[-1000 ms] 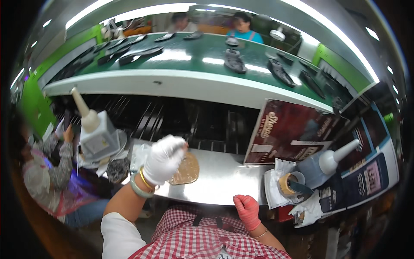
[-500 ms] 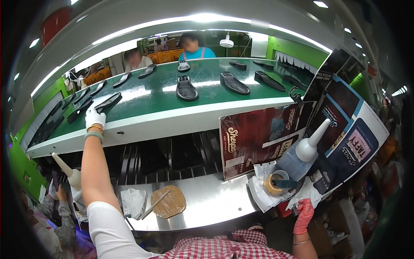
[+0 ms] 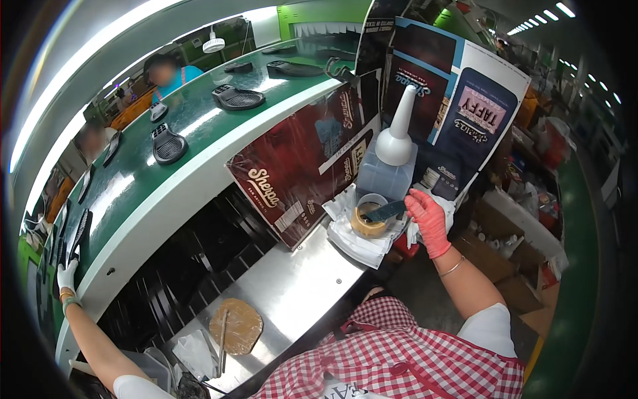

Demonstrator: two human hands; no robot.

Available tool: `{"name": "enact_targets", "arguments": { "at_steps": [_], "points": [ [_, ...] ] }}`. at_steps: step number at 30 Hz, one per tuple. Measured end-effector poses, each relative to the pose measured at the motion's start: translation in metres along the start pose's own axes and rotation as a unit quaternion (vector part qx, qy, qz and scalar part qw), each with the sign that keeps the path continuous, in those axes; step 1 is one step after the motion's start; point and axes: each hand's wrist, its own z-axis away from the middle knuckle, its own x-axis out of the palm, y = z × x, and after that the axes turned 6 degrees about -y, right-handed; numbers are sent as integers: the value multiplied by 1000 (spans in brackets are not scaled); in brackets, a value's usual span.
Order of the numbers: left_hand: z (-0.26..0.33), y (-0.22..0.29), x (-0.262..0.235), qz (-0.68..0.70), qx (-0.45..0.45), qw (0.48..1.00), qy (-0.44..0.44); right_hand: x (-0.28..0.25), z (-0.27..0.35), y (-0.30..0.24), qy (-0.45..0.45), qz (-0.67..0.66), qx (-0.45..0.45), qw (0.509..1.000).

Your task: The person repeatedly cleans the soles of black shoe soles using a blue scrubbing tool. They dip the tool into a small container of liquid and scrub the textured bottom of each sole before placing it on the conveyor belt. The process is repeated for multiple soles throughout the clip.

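Observation:
At the far left, my left hand [image 3: 67, 276] in a white glove reaches over the conveyor edge. Its fingers close on the near end of a black shoe sole [image 3: 81, 229], partly hidden there. My right hand [image 3: 428, 223], in a red glove, is at the right of the metal shelf. Its fingertips pinch the end of a dark flat tool [image 3: 385, 211], whose other end sits in a small tan-sided cup [image 3: 370, 226]. Behind the cup stands a translucent bottle [image 3: 385, 176] with a long white nozzle.
More black soles [image 3: 169, 144] lie along the green conveyor [image 3: 199, 143]. Printed cardboard panels [image 3: 302, 163] stand around the bottle. On the metal shelf [image 3: 292, 286] are a round brown pad [image 3: 240, 327] and a thin stick [image 3: 222, 339]. A co-worker [image 3: 174, 76] is across the conveyor.
My view has turned to the right. My right hand has risen from beside the shelf to the dark tool at the cup. My left hand remains at the sole.

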Motion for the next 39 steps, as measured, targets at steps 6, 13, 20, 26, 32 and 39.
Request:
{"name": "enact_targets", "arguments": {
  "at_steps": [6,13,20,26,32,39],
  "points": [
    [58,43,-26,-16,68,997,-31,-4,-2,19,94,-3,-77,993],
    [331,203,79,260,199,945,19,-11,-4,16,1,-16,91,996],
    [528,239,233,223,237,936,-137,19,-21,7,-113,19,4,993],
    [567,247,295,123,125,953,-248,34,-36,2,-239,158,-28,958],
    [556,220,319,553,-212,677,-436,28,-45,15,-163,305,-217,913],
    [569,266,333,635,-406,510,-415,19,-44,20,-186,308,-145,922]
  ]
}}
